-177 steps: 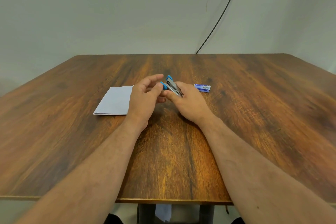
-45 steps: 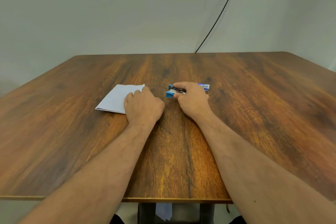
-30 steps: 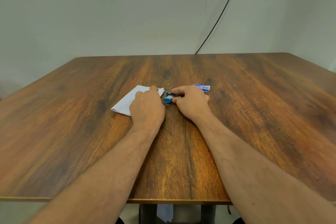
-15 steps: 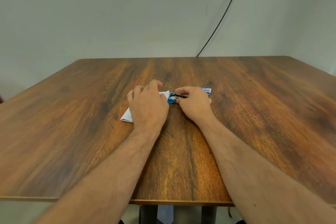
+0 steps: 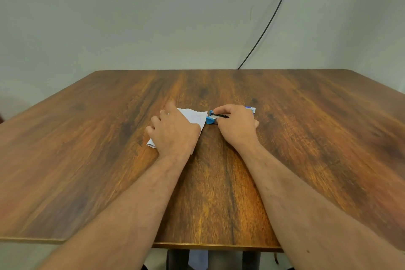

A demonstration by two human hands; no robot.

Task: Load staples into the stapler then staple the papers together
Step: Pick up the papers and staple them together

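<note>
White papers (image 5: 194,117) lie on the wooden table (image 5: 306,138) at its middle, mostly covered by my left hand (image 5: 173,132), which presses flat on them. The papers' right corner reaches the mouth of a small blue stapler (image 5: 212,117). My right hand (image 5: 235,125) grips the stapler from behind and above; only its blue front end and dark top show. A small blue-and-white staple box (image 5: 251,109) peeks out just beyond my right hand.
A black cable (image 5: 269,22) runs down the grey wall to the table's far edge. The table's near edge is close to my body, with dark legs below it.
My left hand has slid the papers rightward until their corner meets the stapler's mouth. My right hand has stayed on the stapler near the staple box.
</note>
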